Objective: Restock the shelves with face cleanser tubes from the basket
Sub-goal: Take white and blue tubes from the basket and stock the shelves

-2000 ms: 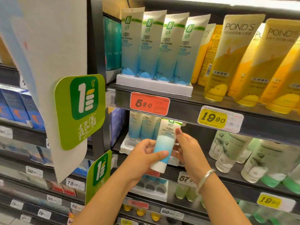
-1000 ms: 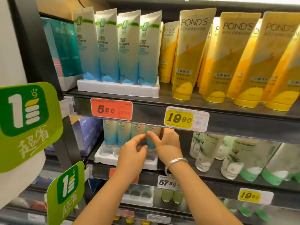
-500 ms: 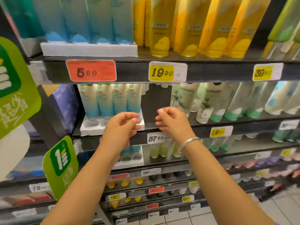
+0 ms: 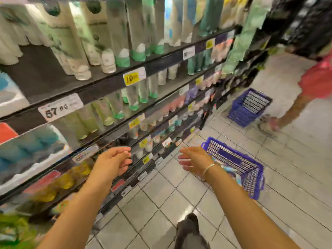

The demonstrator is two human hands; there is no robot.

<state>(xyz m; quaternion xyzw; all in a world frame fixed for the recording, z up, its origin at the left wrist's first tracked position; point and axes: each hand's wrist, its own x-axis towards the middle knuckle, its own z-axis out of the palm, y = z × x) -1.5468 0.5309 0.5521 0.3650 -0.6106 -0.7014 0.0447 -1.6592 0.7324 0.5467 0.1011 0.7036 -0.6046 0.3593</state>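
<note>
The view is blurred and points down the aisle. My left hand hangs empty in front of the lower shelves, fingers loosely curled. My right hand, with a silver bangle at the wrist, is held out empty just left of a purple basket on the floor. Blue-and-white cleanser tubes show inside that basket behind my wrist. A white tray with blue tubes sits at the far left of the shelf.
Shelves of tubes and bottles run along the left side. A second purple basket stands farther down the aisle, beside a person in red walking past. My dark shoe is on the tiled floor.
The blue tube I held went into the shelf tray and both hands let go. My hands dropped from the shelf and the view swung right and down to the basket.
</note>
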